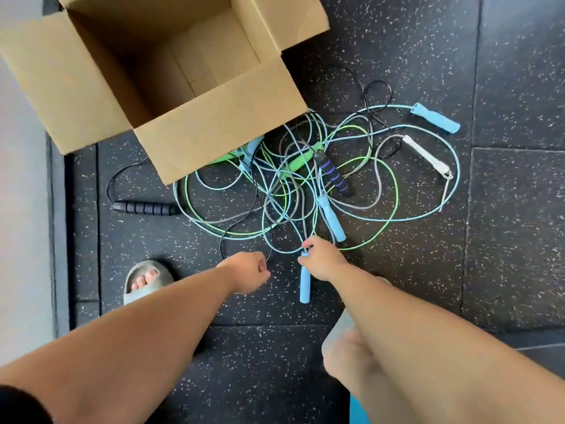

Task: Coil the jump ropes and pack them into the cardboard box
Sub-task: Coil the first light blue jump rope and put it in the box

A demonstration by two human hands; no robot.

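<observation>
A tangle of several jump ropes (305,191) in blue, green, grey and black lies on the dark speckled floor, just below an open, empty cardboard box (214,139). My right hand (321,261) is closed around the top of a light blue handle (304,286) at the near edge of the tangle. My left hand (249,270) is a loose fist beside a thin black cord (224,243); I cannot tell whether it pinches that cord. Other handles lie about: a blue one (435,117), a white one (426,157), a black-and-purple one (334,175) and another (145,208).
My foot in a grey-green slipper (146,280) stands at the lower left, and my other foot (345,347) at the lower right. A pale wall edge (24,209) runs along the left. Green handles (293,163) lie partly under the box's near corner.
</observation>
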